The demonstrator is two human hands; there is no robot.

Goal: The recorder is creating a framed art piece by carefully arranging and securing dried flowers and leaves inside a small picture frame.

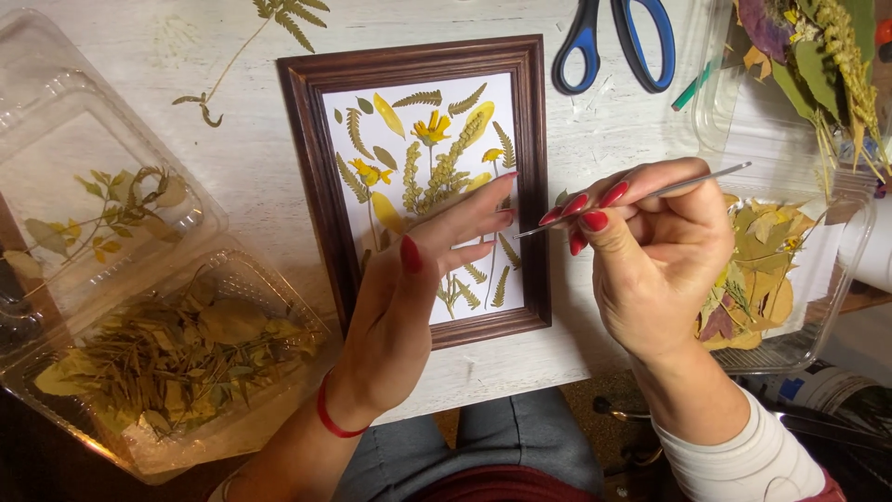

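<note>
Wooden frame (316, 186) lies between plastic leaf trays (56, 139); hands: right (660, 251) pinches tweezers (641, 197), left (409, 297) open.

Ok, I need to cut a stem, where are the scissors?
In the head view, the blue-handled scissors lie at the table's top edge, right of the wooden picture frame.

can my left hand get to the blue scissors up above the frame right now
Probably yes. The left hand rests on the wooden frame, holding nothing, and the scissors lie on bare table beyond the frame's top right corner. Only the right hand, holding a thin metal tool, sits near that path.
</note>
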